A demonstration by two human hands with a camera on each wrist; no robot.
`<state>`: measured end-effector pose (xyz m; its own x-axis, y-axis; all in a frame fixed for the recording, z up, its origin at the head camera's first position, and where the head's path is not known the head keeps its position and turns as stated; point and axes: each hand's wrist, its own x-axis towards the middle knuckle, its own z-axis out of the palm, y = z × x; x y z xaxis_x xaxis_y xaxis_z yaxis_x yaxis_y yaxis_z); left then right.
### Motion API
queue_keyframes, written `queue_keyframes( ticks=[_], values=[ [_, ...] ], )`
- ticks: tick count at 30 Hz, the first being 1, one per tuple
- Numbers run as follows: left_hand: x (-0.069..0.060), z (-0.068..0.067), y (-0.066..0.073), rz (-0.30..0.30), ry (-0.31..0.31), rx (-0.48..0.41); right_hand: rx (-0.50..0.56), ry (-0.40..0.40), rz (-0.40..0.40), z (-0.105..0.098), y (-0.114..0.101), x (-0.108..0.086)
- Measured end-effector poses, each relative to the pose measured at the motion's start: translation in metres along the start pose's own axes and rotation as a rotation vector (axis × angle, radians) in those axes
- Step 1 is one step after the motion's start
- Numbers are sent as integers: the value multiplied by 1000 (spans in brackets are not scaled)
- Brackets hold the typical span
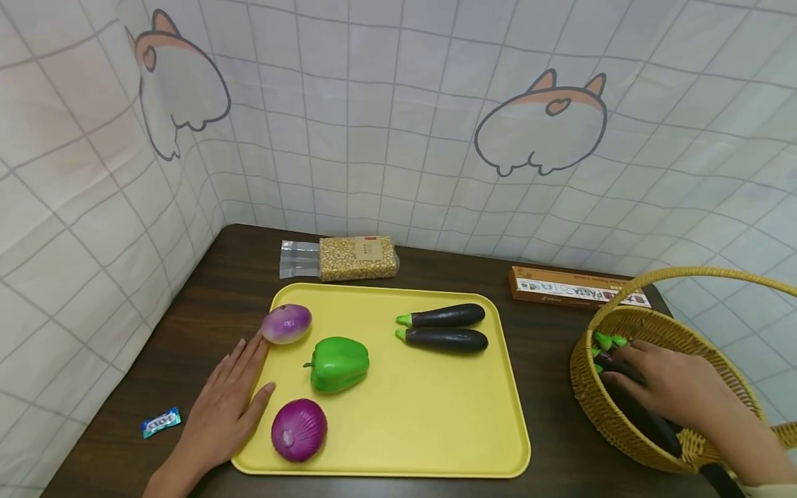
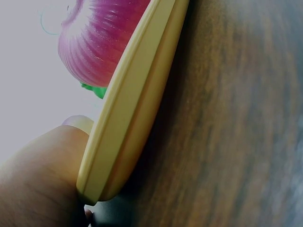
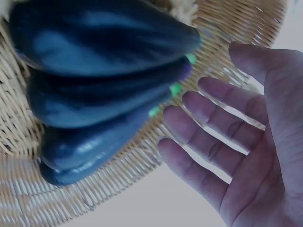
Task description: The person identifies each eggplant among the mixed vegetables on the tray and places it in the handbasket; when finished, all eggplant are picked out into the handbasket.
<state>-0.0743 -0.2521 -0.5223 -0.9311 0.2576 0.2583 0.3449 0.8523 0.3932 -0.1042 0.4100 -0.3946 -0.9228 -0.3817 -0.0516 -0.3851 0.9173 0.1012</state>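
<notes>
The left hand (image 1: 227,408) lies flat with spread fingers at the left edge of the yellow tray (image 1: 423,415), its fingertips by a purple-white onion (image 1: 287,324). A purple onion (image 1: 299,430) and a green pepper (image 1: 339,364) lie nearby; two small eggplants (image 1: 450,316) lie further right on the tray. The right hand (image 1: 679,387) reaches into the wicker basket (image 1: 588,394), over dark eggplants. In the right wrist view, the right hand (image 3: 236,127) has extended fingers beside the green-tipped ends of several eggplants (image 3: 90,99), with nothing in its palm.
A bag of yellow grains (image 1: 349,259) lies behind the tray, and a pasta box (image 1: 573,287) stands behind at right. The basket's handle (image 1: 697,272) arches above its rim. A small blue wrapper (image 1: 160,422) lies left of the left hand. Patterned cloth hangs behind the table.
</notes>
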Motion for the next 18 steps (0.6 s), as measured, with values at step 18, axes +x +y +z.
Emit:
queue_keyframes(
  ticks=[18],
  values=[
    [0, 0, -1, 22, 15, -12, 16, 344, -274, -35, -64, 33]
  ],
)
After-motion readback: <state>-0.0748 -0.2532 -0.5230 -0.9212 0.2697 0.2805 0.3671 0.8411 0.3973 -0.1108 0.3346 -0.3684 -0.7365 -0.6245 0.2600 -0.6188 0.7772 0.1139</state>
